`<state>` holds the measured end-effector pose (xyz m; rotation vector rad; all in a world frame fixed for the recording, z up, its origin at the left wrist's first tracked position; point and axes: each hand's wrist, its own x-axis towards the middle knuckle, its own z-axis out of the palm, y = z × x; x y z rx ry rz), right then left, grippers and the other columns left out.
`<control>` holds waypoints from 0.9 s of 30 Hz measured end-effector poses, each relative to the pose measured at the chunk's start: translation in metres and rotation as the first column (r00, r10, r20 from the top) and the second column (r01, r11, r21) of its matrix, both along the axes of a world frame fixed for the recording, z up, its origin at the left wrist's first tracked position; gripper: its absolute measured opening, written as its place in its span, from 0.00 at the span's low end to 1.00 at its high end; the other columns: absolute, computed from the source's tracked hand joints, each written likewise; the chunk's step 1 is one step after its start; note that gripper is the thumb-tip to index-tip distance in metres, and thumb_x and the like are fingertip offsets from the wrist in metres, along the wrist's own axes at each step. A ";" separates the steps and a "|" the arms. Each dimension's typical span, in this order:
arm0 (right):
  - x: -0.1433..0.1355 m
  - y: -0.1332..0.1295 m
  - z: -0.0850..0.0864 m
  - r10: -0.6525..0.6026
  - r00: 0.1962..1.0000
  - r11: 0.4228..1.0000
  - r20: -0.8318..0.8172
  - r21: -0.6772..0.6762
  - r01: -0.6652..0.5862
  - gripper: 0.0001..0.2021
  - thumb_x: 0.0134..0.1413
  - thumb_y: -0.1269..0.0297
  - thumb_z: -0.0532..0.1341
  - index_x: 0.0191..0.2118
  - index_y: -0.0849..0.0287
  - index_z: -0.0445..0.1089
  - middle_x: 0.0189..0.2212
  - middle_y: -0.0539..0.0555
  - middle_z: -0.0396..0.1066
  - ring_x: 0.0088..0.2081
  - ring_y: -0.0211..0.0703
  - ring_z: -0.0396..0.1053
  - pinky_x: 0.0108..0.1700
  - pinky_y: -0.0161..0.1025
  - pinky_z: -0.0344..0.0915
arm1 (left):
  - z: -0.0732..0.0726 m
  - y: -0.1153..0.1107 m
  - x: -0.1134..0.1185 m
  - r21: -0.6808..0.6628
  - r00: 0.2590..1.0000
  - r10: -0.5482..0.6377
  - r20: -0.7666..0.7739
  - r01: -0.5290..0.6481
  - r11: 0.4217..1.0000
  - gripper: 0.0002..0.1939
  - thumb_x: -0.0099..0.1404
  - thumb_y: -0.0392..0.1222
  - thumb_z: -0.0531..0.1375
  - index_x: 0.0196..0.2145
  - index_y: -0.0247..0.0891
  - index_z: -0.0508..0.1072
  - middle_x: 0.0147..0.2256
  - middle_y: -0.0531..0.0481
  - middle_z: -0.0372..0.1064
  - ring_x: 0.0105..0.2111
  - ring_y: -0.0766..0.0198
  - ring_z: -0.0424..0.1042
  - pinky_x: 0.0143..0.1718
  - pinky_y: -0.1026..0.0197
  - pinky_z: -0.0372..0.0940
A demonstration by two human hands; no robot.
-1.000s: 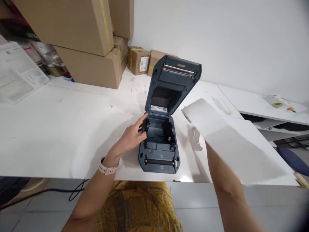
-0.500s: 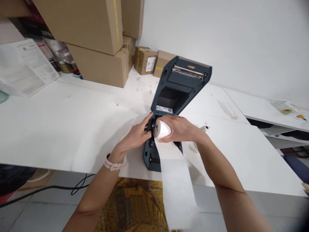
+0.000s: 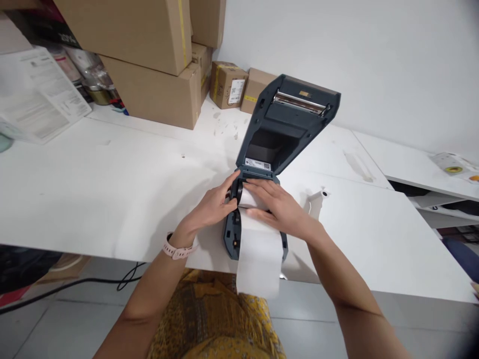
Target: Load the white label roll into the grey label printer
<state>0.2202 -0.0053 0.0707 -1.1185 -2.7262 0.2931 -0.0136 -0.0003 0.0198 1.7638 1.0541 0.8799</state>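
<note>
A dark label printer (image 3: 288, 132) stands on the white table with its lid raised. Inside its bay lies a white label roll (image 3: 251, 198), level with the body. From the roll a strip of blank labels (image 3: 260, 259) runs forward over the printer's front and hangs past the table edge. My right hand (image 3: 275, 204) covers the roll from the right, fingers over its top and thumb near the strip. At the bay's left side, my left hand (image 3: 215, 202) grips the black roll holder (image 3: 239, 193) with fingers and thumb. The roll's right end is hidden.
Cardboard boxes (image 3: 149, 89) are stacked at the back left, with smaller boxes (image 3: 228, 85) against the wall. Right of the printer is a small white tube (image 3: 318, 199). Papers in a plastic sleeve (image 3: 41, 94) lean at far left. A black cable (image 3: 93, 280) runs below the table.
My right hand has lowered the label roll from a tilt into the printer's bay. The label strip now hangs straighter and shorter. My left hand stays at the roll holder.
</note>
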 end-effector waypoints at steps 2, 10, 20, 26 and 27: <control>0.007 -0.026 -0.001 0.035 0.998 0.999 -0.056 0.029 -0.034 0.29 0.74 0.48 0.52 0.73 0.53 0.54 0.73 0.62 0.59 0.73 0.56 0.58 0.70 0.60 0.64 | -0.003 0.001 -0.001 0.013 1.000 -0.006 0.013 0.006 1.000 0.41 0.66 0.38 0.59 0.75 0.42 0.53 0.47 0.46 0.79 0.38 0.59 0.76 0.45 0.57 0.70; 0.008 -0.097 -0.021 0.052 0.999 0.996 0.005 0.073 -0.052 0.42 0.70 0.43 0.54 0.79 0.49 0.33 0.78 0.60 0.40 0.78 0.55 0.41 0.75 0.60 0.57 | -0.008 0.002 -0.001 0.041 0.999 -0.003 0.051 0.001 0.999 0.40 0.65 0.39 0.60 0.74 0.46 0.57 0.56 0.43 0.76 0.40 0.58 0.78 0.46 0.56 0.73; -0.007 -0.120 -0.040 -0.051 0.999 0.970 0.003 0.237 0.049 0.45 0.68 0.42 0.56 0.79 0.56 0.35 0.76 0.66 0.49 0.78 0.59 0.45 0.70 0.60 0.65 | -0.005 0.002 -0.001 0.028 0.998 -0.003 -0.067 0.005 1.000 0.40 0.69 0.40 0.57 0.76 0.45 0.51 0.58 0.42 0.74 0.46 0.54 0.78 0.50 0.53 0.73; -0.009 -0.129 -0.039 -0.094 0.995 0.970 -0.031 0.221 0.099 0.38 0.71 0.45 0.54 0.77 0.55 0.45 0.75 0.63 0.54 0.76 0.56 0.52 0.65 0.56 0.71 | -0.002 0.002 0.000 0.003 0.993 0.019 -0.117 -0.018 1.000 0.39 0.69 0.41 0.57 0.75 0.48 0.52 0.63 0.43 0.71 0.54 0.48 0.76 0.55 0.48 0.73; -0.009 -0.128 -0.040 -0.100 0.994 0.971 -0.037 0.216 0.106 0.37 0.71 0.45 0.54 0.77 0.55 0.46 0.74 0.62 0.55 0.75 0.56 0.53 0.64 0.56 0.71 | -0.003 0.003 0.000 -0.005 0.993 0.020 -0.116 -0.021 1.000 0.39 0.69 0.42 0.57 0.75 0.48 0.52 0.63 0.43 0.70 0.56 0.46 0.75 0.56 0.46 0.72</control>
